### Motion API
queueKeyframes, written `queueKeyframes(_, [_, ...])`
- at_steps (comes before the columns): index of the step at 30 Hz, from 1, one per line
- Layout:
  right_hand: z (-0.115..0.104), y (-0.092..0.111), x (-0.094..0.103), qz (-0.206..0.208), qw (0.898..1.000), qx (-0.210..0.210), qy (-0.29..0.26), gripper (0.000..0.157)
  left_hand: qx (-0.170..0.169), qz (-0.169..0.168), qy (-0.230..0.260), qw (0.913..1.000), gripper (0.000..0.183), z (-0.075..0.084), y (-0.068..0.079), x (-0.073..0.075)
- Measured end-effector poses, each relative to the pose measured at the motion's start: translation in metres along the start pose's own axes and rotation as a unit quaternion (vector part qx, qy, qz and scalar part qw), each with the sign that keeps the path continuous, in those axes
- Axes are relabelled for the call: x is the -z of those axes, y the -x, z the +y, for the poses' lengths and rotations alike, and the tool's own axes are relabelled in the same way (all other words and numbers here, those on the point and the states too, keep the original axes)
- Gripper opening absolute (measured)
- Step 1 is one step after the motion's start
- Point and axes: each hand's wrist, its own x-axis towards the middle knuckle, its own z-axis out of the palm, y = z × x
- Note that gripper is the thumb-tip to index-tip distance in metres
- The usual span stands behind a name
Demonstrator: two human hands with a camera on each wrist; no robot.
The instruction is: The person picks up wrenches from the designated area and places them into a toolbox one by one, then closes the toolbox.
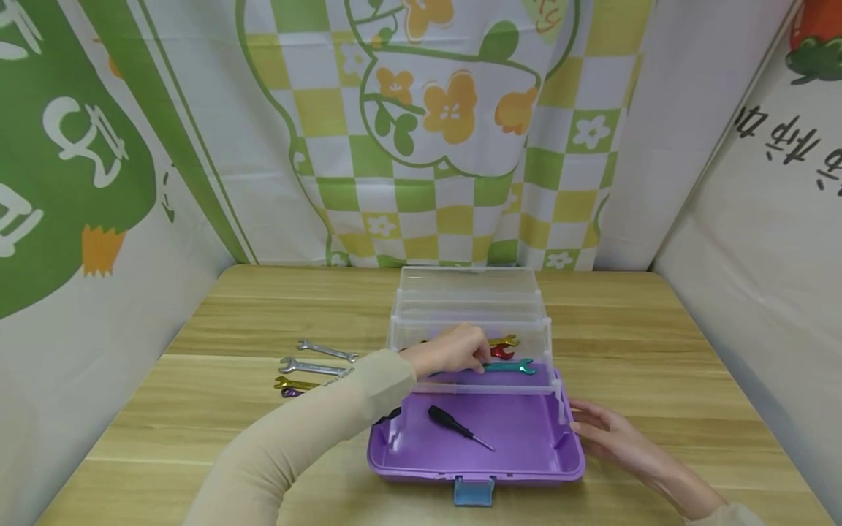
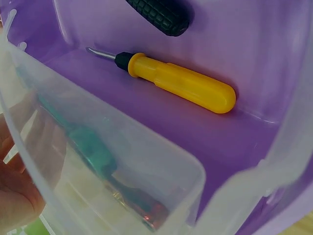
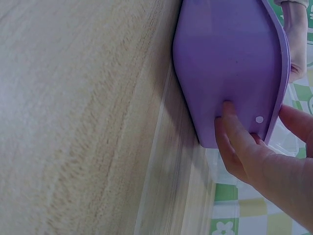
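A purple toolbox stands with its clear lid raised and a translucent tray lifted over its back half. Over that tray my left hand has its fingers bent down onto a teal open-end wrench, seen blurred through the plastic in the left wrist view. Gold and red wrenches lie behind it. My right hand holds the toolbox's right edge, fingers on the outer wall and thumb at the rim. Inside the box are a black-handled screwdriver and a yellow-handled tool with a curved tip.
Left of the toolbox, silver wrenches, a gold wrench and a purple one lie on the wooden table, partly behind my left sleeve. A blue latch hangs at the front. Printed curtains stand behind.
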Motion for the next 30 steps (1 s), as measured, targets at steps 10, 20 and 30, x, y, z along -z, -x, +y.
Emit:
queueKeyframes(10, [0.000, 0.000, 0.000, 0.002, 1.000, 0.001, 0.003, 0.063, 0.009, -0.003, 0.015, 0.9998, 0.016, 0.001, 0.001, 0.000])
queueKeyframes(20, [0.000, 0.000, 0.000, 0.006, 1.000, -0.002, -0.003, 0.065, -0.027, 0.010, 0.060, 0.9977, 0.016, -0.004, 0.010, 0.008])
queueKeyframes(30, [0.000, 0.000, -0.001, 0.009, 1.000, -0.004, 0.003, 0.065, -0.046, 0.051, 0.099, 0.9927, 0.021, -0.011, 0.038, 0.019])
